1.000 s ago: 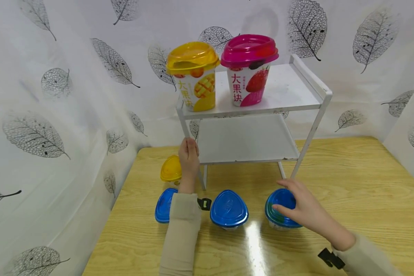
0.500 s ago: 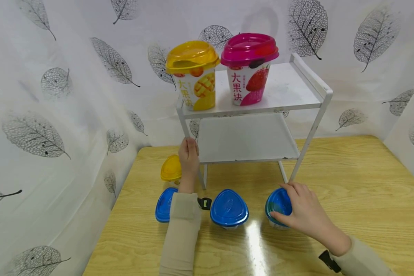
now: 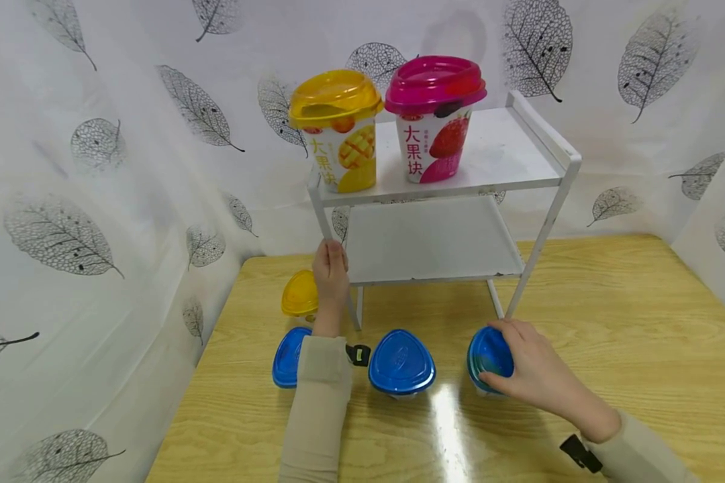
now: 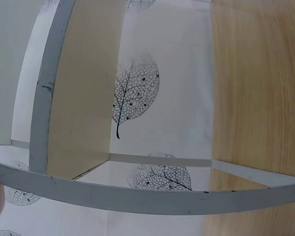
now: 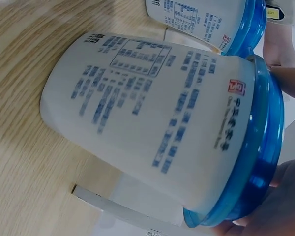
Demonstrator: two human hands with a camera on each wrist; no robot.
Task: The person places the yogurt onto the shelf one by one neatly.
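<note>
My left hand [image 3: 331, 272] grips the front left leg of a white two-tier shelf rack [image 3: 435, 241]; in the left wrist view only the edge of that hand shows beside the rack's grey-looking frame [image 4: 137, 196]. At the front right, my right hand [image 3: 534, 369] spans the blue lid of a yogurt cup [image 3: 489, 355], thumb on the near side and fingers on the far side. The right wrist view shows this white cup [image 5: 147, 118] close up, standing on the table with printed text on its wall. Thumb and fingers lie at its lid rim there.
On the top shelf stand a yellow-lidded cup [image 3: 338, 134] and a pink-lidded cup [image 3: 435, 121]. Another blue-lidded cup [image 3: 401, 362] stands front centre. Left of my forearm are a blue-lidded cup [image 3: 286, 359], partly hidden, and a yellow-lidded one [image 3: 299, 294].
My right hand has closed in from above the right blue-lidded cup onto its lid, and the cup has shifted slightly. My left hand stays on the rack's leg.
</note>
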